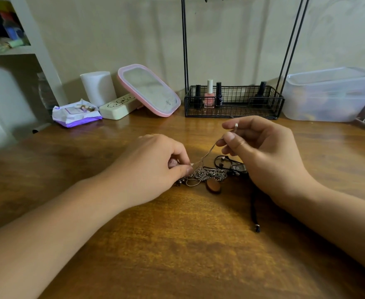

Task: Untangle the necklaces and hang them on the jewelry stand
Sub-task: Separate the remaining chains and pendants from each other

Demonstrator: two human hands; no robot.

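On the wooden worktop (pixel 177 244), near the wall, stand a white cylinder (pixel 98 87), a pink-framed mirror (pixel 148 89) that leans back, and a cream case (pixel 118 107) beside a purple wipes pack (pixel 76 114). At the right is a clear plastic box (pixel 330 96), and a white shelf (pixel 7 48) is at the left.

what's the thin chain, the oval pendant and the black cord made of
Thin chain: looks like silvery metal, fine glinting links. Oval pendant: seemingly wood, matte brown with a darker rim. Black cord: probably fabric or leather, dull and limp, small metal end.
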